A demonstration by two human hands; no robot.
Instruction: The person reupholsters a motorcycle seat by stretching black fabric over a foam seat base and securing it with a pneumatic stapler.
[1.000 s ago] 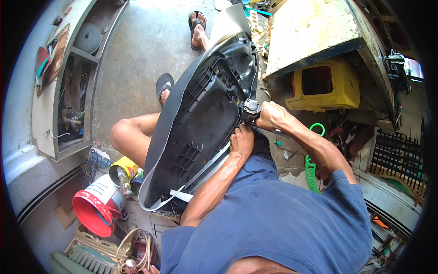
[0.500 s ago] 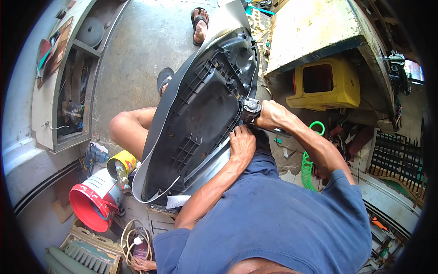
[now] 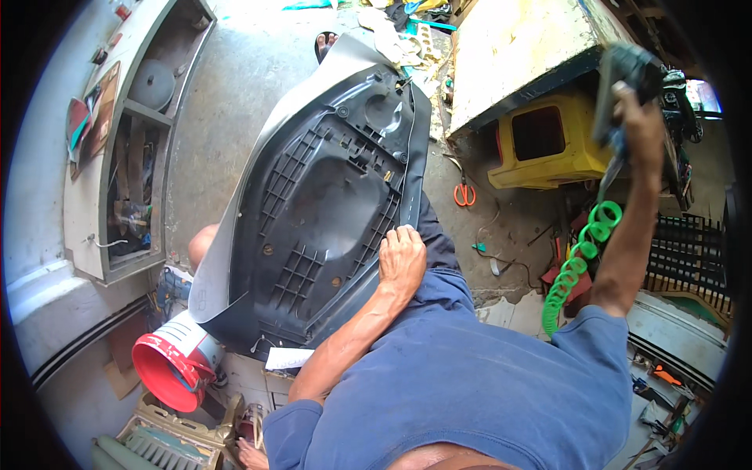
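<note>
An upside-down motorcycle seat [image 3: 329,200] lies over my lap, its black ribbed plastic base facing up. A cover with a pale grey underside [image 3: 215,274] wraps its edge, and a folded black strip of it runs along the right side. My left hand [image 3: 402,258] is closed on the cover at the seat's right edge. Off to the right, raised and away from the seat, my right hand [image 3: 642,125] grips a pneumatic staple gun [image 3: 623,82], smeared by motion. A green coiled air hose [image 3: 570,274] hangs below the gun.
Orange-handled scissors [image 3: 464,194] lie on the floor right of the seat. A yellow plastic housing [image 3: 576,117] sits beneath the worn table [image 3: 517,55]. At left are an open cabinet [image 3: 117,196] and a red-rimmed bucket [image 3: 168,368]. Another person's foot [image 3: 325,45] is beyond the seat.
My right hand has lifted the staple gun from the seat's edge up and right, stretching the hose. The seat has turned and shifted slightly left and its base faces up more fully; scissors came into view.
</note>
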